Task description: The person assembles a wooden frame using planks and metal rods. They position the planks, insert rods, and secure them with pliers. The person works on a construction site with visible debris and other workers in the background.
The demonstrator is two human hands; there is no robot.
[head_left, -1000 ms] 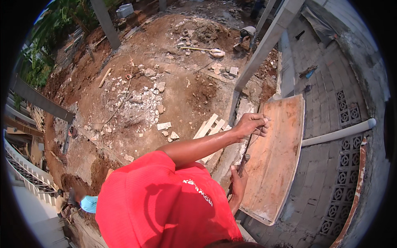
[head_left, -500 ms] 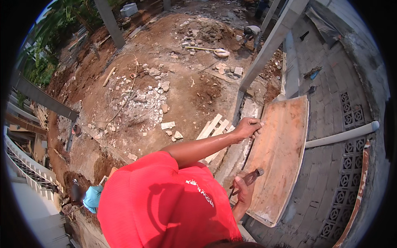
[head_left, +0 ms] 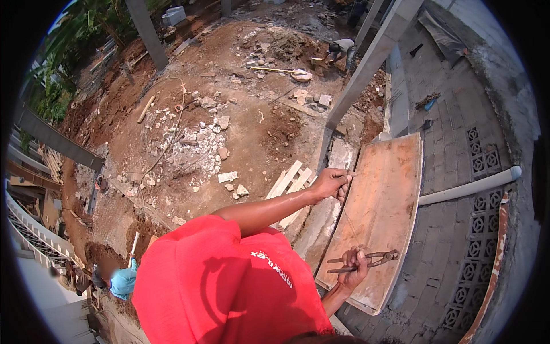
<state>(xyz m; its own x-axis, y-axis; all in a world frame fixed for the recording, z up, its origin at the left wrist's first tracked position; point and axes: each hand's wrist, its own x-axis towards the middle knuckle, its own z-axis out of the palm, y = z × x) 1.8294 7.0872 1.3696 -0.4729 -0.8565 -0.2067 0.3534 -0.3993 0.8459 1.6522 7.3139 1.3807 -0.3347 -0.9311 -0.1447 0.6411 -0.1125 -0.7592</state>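
My left hand [head_left: 332, 184] is closed in a pinch on a thin wire [head_left: 350, 222] above the near edge of a wooden board [head_left: 382, 189]. The wire runs down toward my right hand [head_left: 355, 269]. That hand is wrapped round a pair of pincers [head_left: 379, 260], whose jaws point right and whose handles stick out to the left. Both hands are over the long, orange-brown board, which slants across the right of the view. Whether the wire's lower end is held in the right fingers is too small to tell.
A concrete post [head_left: 366, 74] rises beyond the board. A pale pipe [head_left: 472, 185] comes out beside it, near a block wall [head_left: 441, 229]. White slats [head_left: 291, 182] lie left of the board, and rubble [head_left: 200, 137] covers the ground. Two other people work farther off.
The right hand has turned the pincers, so they now lie across the board with both handles showing. The left hand has shifted slightly left and down; the wire between the hands now shows.
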